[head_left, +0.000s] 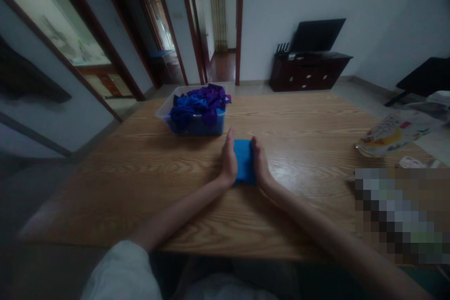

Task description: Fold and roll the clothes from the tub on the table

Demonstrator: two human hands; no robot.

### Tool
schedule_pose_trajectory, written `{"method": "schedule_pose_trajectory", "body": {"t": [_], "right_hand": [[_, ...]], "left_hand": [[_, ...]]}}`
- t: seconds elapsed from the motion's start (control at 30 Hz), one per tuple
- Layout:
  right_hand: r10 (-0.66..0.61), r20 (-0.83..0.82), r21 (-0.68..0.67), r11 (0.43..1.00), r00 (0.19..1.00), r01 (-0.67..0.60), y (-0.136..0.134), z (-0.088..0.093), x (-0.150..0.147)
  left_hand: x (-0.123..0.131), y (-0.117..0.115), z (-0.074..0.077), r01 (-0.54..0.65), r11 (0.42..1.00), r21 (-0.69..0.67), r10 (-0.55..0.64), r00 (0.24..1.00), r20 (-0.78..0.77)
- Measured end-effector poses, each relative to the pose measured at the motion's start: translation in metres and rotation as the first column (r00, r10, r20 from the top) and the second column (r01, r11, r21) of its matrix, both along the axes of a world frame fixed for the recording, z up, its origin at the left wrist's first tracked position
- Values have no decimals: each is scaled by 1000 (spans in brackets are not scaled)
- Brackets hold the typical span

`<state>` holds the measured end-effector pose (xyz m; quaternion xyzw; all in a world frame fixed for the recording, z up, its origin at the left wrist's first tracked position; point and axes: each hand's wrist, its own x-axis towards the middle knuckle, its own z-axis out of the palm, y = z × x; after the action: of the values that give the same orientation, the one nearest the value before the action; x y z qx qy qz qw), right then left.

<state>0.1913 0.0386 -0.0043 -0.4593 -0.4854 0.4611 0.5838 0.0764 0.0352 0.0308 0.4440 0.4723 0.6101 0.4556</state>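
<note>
A small blue rectangular piece [244,161], apparently folded cloth, lies on the wooden table in front of me. My left hand [229,161] stands on edge along its left side, fingers straight and together, palm against it. Along the opposite side, my right hand [261,164] does the same, so the blue piece is clasped between both palms. Beyond my left hand is a clear plastic bin [165,108], heaped with crumpled blue cloth [190,105] and purple cloth [213,98].
The wooden table [302,126] stretches out on all sides of my hands. A printed plastic bag [393,131] lies at its right edge, near a blurred-out patch. Against the far wall stands a dark cabinet [309,72] with a television [318,35] on it.
</note>
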Motion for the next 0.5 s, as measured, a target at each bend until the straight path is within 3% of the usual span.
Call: {"method": "schedule_pose_trajectory", "body": {"t": [0.2,0.27,0.37,0.5], "right_hand": [[-46,-131,-115,993,990,31,-33,-12,61],[-104,-198,-133,988,975,78,-43,-17,85],[-165,-200,-133,981,966,140,-42,-21,100],[-121,-125,-115,988,985,107,-18,-22,65]], "left_hand": [[-75,-38,-17,-100,994,36,101,995,-23],[-91,-49,-25,-97,995,-19,97,995,-16],[-94,-46,-31,-100,988,-117,101,995,-4],[-62,-18,-32,-59,989,-133,54,998,-39]]}}
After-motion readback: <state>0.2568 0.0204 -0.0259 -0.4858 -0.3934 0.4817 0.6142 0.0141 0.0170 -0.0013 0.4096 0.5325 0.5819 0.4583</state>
